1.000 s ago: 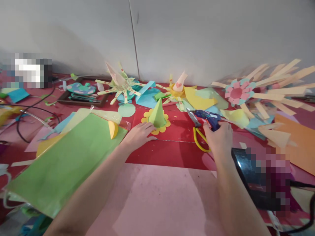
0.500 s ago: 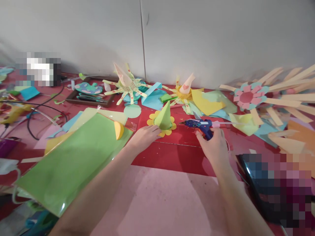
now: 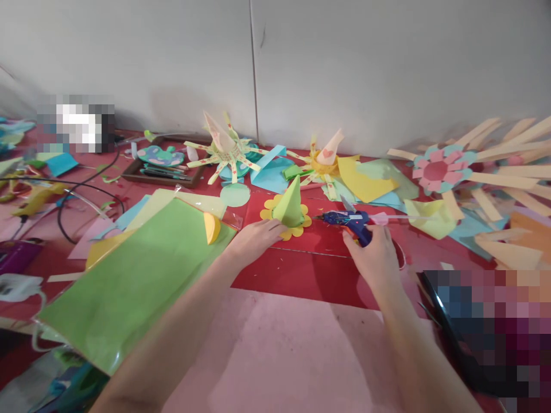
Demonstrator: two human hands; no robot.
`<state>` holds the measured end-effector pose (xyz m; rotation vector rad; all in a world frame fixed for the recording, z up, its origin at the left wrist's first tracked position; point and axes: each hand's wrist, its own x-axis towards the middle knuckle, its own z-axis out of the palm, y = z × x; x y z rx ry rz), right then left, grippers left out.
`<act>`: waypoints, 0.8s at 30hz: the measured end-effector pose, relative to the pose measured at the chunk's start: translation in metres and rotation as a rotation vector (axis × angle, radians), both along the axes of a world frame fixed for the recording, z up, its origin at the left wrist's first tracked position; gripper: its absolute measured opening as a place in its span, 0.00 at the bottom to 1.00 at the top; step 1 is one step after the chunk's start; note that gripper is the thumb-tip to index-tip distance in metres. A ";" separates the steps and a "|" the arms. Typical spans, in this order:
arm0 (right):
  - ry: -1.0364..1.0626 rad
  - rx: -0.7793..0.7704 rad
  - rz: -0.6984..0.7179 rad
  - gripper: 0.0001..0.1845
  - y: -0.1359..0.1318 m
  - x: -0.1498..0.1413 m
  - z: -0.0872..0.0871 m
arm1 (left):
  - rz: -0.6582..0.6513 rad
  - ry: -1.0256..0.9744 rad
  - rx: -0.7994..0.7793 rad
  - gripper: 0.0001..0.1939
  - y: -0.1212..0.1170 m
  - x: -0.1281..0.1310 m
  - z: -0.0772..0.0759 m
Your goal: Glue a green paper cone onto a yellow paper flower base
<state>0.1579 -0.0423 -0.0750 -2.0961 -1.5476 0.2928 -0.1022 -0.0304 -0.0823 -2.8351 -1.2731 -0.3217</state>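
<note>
A green paper cone [image 3: 289, 205] stands upright on a yellow scalloped paper flower [image 3: 297, 231], which lies on the red table surface. My left hand [image 3: 262, 236] rests at the flower's left front edge, its fingers closed together on the petals by the cone's base. On the right, my right hand [image 3: 379, 252] grips a blue glue gun [image 3: 346, 218] by its handle. The gun's nozzle points left toward the flower, a short gap away from it. A clear glue stick [image 3: 408, 217] sticks out of its back end.
A green paper pack [image 3: 142, 281] in clear film lies left, with a folded yellow piece [image 3: 211, 228] on it. Behind are a brown tray [image 3: 167, 179], a paper craft with a pink cone [image 3: 219, 135] and paper sheets [image 3: 365, 179]. A dark-edged device [image 3: 447, 327] lies front right.
The whole view has shifted slightly, so things appear a little further right. Both hands keep their places, at the flower and on the glue gun.
</note>
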 end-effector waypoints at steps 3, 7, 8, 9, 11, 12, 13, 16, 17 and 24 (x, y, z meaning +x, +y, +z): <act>0.000 0.007 -0.003 0.19 0.000 0.000 0.001 | 0.043 -0.082 -0.023 0.11 -0.001 0.000 0.002; -0.003 0.002 -0.015 0.19 -0.001 -0.001 0.004 | 0.120 -0.209 -0.025 0.13 -0.003 -0.001 0.006; -0.004 0.006 -0.006 0.18 -0.002 -0.001 0.004 | 0.157 -0.224 -0.023 0.14 -0.003 -0.001 0.007; -0.005 0.014 0.002 0.18 -0.002 -0.002 0.004 | 0.195 -0.227 -0.027 0.14 -0.003 -0.001 0.007; -0.007 0.030 0.012 0.17 -0.002 -0.001 0.004 | 0.244 -0.194 -0.055 0.13 -0.004 0.001 0.007; -0.006 0.035 0.015 0.18 -0.001 -0.001 0.004 | 0.245 -0.164 -0.072 0.12 -0.004 0.002 0.006; -0.003 0.036 0.014 0.18 -0.001 -0.001 0.003 | 0.239 -0.134 -0.085 0.11 -0.004 0.003 0.006; 0.009 0.033 0.014 0.18 0.000 0.000 0.002 | 0.200 -0.075 -0.095 0.10 -0.003 0.001 0.007; 0.011 0.029 0.012 0.18 0.000 0.000 0.002 | 0.184 -0.066 -0.098 0.11 -0.002 0.000 0.007; 0.000 0.026 0.017 0.17 -0.001 -0.001 0.003 | 0.074 -0.062 -0.114 0.12 0.007 -0.009 0.006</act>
